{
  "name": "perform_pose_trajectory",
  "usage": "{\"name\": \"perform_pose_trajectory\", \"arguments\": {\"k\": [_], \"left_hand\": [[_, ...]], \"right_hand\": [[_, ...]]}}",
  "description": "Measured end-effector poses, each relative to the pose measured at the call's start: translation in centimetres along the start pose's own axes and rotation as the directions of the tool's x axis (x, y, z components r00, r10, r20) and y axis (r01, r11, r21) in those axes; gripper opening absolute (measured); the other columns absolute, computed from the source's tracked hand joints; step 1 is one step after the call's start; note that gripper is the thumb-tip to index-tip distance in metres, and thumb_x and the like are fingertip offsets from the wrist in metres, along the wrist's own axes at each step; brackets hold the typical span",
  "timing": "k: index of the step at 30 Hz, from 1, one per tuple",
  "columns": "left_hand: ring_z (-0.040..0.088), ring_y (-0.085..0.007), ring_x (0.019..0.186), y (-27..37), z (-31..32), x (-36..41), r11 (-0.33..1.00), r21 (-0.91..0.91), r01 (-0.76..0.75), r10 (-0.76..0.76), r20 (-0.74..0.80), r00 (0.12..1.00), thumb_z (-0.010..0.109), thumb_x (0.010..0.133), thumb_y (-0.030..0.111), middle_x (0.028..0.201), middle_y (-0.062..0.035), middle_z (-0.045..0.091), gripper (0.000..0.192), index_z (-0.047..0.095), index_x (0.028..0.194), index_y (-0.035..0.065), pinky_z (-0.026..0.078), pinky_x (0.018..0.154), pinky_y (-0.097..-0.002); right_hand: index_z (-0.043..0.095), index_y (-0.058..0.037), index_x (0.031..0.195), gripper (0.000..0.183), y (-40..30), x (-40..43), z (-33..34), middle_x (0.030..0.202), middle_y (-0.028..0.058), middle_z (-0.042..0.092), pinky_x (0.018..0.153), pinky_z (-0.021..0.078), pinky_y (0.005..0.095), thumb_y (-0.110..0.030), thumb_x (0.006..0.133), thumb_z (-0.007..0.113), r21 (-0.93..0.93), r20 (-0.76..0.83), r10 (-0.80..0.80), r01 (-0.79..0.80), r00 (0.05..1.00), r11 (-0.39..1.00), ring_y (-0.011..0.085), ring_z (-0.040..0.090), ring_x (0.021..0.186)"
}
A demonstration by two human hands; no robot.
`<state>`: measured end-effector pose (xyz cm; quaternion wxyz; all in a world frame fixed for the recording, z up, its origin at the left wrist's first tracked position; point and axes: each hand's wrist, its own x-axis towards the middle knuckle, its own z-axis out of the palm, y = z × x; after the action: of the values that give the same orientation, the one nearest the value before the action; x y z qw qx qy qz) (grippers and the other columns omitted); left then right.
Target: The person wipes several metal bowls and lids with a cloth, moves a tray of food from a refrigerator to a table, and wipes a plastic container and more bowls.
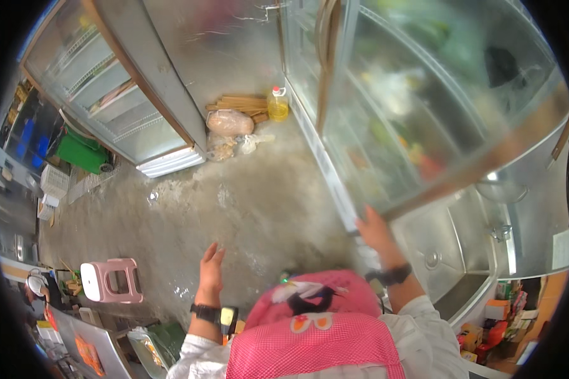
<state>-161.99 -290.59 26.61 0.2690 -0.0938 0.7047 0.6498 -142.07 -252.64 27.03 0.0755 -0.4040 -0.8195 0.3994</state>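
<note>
My left hand hangs in the air above the wet concrete floor, holding nothing, its fingers slightly apart. My right hand is beside the lower corner of a glass-door refrigerator on the right. Blur hides whether its fingers touch the frame; nothing shows in its grasp. Behind the refrigerator's glass, blurred green, yellow and red goods rest on shelves. Dark bands circle both my wrists. A pink checked apron covers my front.
A stainless-steel sink adjoins the refrigerator. Another glass-door refrigerator stands at upper left, with an oil jug and a bagged bundle on the floor nearby. Left are a pink stool, a green wheeled bin and another person.
</note>
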Motion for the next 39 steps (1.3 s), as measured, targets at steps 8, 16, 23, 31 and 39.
{"name": "perform_pose_trajectory", "arguments": {"k": [8, 16, 23, 31, 39], "left_hand": [[0.024, -0.0287, 0.131, -3.8, -12.3, 5.9, 0.916, -0.363, 0.168, -0.211, -0.082, 0.974, 0.043, 0.089, 0.026, 0.14, -0.0147, 0.03, 0.055, 0.027, 0.136, 0.0021, 0.011, 0.106, -0.0448], [0.019, -0.0291, 0.134, 4.3, -13.9, 15.8, 0.935, -0.275, 0.224, -0.29, -0.23, 0.929, 0.045, 0.086, 0.033, 0.141, -0.0126, 0.03, 0.059, 0.031, 0.135, 0.0033, 0.005, 0.106, -0.0474], [0.039, -0.0227, 0.123, 18.0, -10.3, 28.8, 0.976, -0.21, -0.052, 0.021, -0.151, 0.988, 0.05, 0.087, 0.026, 0.129, -0.0103, 0.047, 0.047, 0.043, 0.126, 0.0022, 0.023, 0.101, -0.0432], [0.047, -0.0227, 0.115, 28.8, -1.3, 44.7, 0.985, -0.114, 0.13, -0.104, 0.212, 0.972, 0.056, 0.084, 0.025, 0.119, -0.0104, 0.054, 0.043, 0.049, 0.12, 0.0018, 0.03, 0.098, -0.0397], [0.052, -0.018, 0.107, 37.8, 7.4, 60.4, 0.966, 0.235, 0.108, -0.226, 0.567, 0.792, 0.054, 0.085, 0.016, 0.111, -0.0082, 0.059, 0.029, 0.055, 0.111, 0.0022, 0.036, 0.089, -0.0304]], "right_hand": [[0.038, 0.0032, 0.127, 0.054, -10.8, 17.4, 4.7, 0.125, 0.0242, 0.046, 0.096, 0.0363, 0.036, -0.024, 0.084, 0.056, 0.079, -0.14, -0.188, 0.2, 0.972, 0.976, 0.0321, 0.046, 0.117], [0.04, 0.003, 0.126, 0.052, -21.4, 42.7, 2.9, 0.12, 0.0226, 0.051, 0.094, 0.037, 0.0373, -0.031, 0.088, 0.05, 0.282, -0.615, -0.18, 0.428, 0.767, 0.859, 0.0315, 0.049, 0.112], [0.047, 0.0011, 0.117, 0.047, -24.9, 52.5, 1.8, 0.112, 0.0217, 0.054, 0.089, 0.0375, 0.0382, -0.036, 0.088, 0.048, 0.302, -0.56, -0.103, 0.319, 0.822, 0.898, 0.0318, 0.05, 0.108], [0.051, -0.0045, 0.094, 0.024, -28.9, 50.2, 4.3, 0.079, 0.0057, 0.055, 0.072, 0.0415, 0.0284, -0.026, 0.084, 0.057, 0.177, -0.758, -0.044, 0.269, 0.651, 0.947, 0.0153, 0.052, 0.076], [0.052, -0.0047, 0.084, 0.014, -33.6, 40.1, 15.7, 0.073, -0.001, 0.053, 0.063, 0.0411, 0.0238, -0.012, 0.079, 0.063, 0.437, -0.727, 0.181, 0.243, 0.662, 0.866, 0.0081, 0.049, 0.068]]}}
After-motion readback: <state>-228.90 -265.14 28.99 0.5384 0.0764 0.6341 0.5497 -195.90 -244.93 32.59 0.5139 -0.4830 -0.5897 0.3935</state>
